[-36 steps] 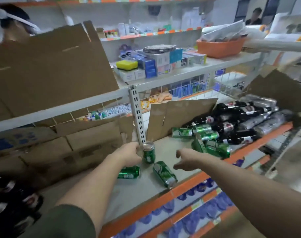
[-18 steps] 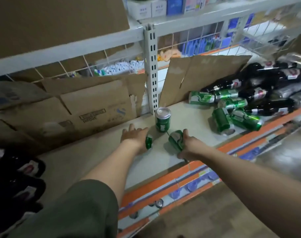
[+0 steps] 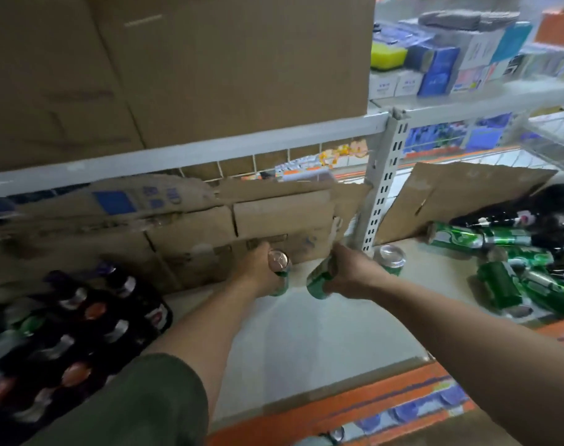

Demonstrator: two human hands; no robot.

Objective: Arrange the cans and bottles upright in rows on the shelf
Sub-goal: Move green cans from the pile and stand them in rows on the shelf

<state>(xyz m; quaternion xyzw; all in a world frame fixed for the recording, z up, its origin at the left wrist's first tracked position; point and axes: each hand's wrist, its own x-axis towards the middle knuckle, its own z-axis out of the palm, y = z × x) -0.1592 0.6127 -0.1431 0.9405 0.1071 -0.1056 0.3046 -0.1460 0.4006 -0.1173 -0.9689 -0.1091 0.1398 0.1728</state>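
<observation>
Shelf (image 3: 322,342) back edge, by cardboard (image 3: 274,217): L grip (image 3: 258,268) holds upright can (image 3: 278,261), R grip (image 3: 351,272) holds tilted can (image 3: 317,283), just apart.

The only view comes from a wide-angle camera on the person's head, facing forward and steeply down onto the shelf (image 3: 322,342). It sits close: both forearms run up from the bottom edge to the left hand (image 3: 258,275) and right hand (image 3: 351,272) mid-frame. The upper rail (image 3: 210,150) crosses above them at a slant.
</observation>
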